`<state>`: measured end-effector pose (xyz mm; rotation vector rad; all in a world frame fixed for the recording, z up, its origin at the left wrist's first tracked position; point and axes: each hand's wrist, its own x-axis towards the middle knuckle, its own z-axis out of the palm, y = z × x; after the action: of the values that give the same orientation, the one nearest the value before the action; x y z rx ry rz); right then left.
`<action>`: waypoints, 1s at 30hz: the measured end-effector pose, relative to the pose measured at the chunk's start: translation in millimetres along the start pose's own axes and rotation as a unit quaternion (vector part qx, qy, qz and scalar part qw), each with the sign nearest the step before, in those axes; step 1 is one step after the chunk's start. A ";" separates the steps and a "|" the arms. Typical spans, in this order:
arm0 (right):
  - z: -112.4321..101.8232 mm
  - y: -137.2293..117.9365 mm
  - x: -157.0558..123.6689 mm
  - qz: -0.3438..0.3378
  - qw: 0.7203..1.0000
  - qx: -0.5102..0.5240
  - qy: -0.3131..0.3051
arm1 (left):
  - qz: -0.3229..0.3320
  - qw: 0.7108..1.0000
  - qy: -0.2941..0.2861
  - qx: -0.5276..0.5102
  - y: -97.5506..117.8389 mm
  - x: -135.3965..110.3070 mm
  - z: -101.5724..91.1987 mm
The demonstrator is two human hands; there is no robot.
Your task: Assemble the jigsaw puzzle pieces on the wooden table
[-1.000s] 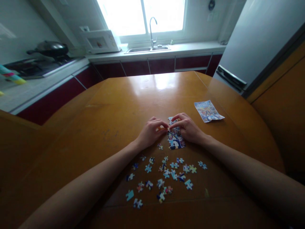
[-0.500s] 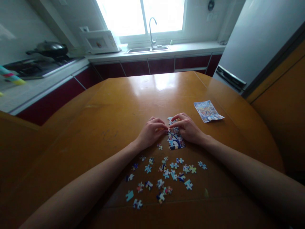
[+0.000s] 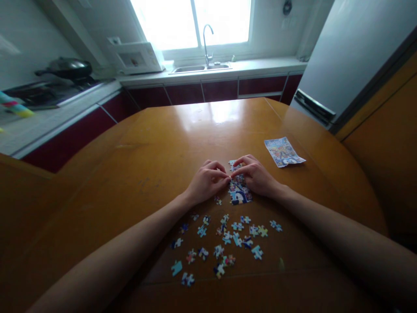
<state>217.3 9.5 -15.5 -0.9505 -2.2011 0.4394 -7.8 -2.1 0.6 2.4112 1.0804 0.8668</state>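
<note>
A partly joined jigsaw puzzle lies on the table, a narrow strip with a blue and white cartoon figure at its near end. My left hand is at the strip's left edge, thumb and fingers pinched together on what looks like a small puzzle piece, mostly hidden. Over the strip rests my right hand, its thumb and forefinger spread apart, the lower digit reaching the left fingertips. It covers the strip's middle. One loose puzzle piece lies just below my left hand.
Several loose pieces, among them a teal piece and a yellowish piece, are scattered between my forearms. A creased printed picture sheet lies farther right on the wooden table. Beyond are a sink, microwave and fridge.
Both hands keep nearly the same position at the left edge of the strip. The whole view has shifted very slightly; the loose pieces and the sheet lie as before.
</note>
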 end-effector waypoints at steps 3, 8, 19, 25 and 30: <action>-0.3 -0.3 0.3 -0.001 1.000 0.001 -0.001 | 0.003 1.000 0.001 0.003 -1.1 -0.1 0.6; 0.6 1.2 -0.1 -0.001 1.000 0.006 0.002 | 0.000 1.000 0.007 0.003 -0.5 -0.5 0.5; 0.4 -1.4 0.7 -0.004 1.000 0.002 0.003 | -0.002 1.000 0.001 0.003 2.5 0.2 0.3; 0.7 -0.9 1.0 -0.004 0.999 0.019 0.025 | -0.018 0.999 0.044 -0.012 3.6 1.9 -0.9; -0.3 -0.5 -0.1 -0.007 1.000 0.011 0.004 | -0.014 0.999 0.034 -0.002 2.4 0.7 0.0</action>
<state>217.3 9.1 -15.1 -0.9228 -2.1897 0.4526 -6.1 -3.1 2.2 2.3727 1.1330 0.9480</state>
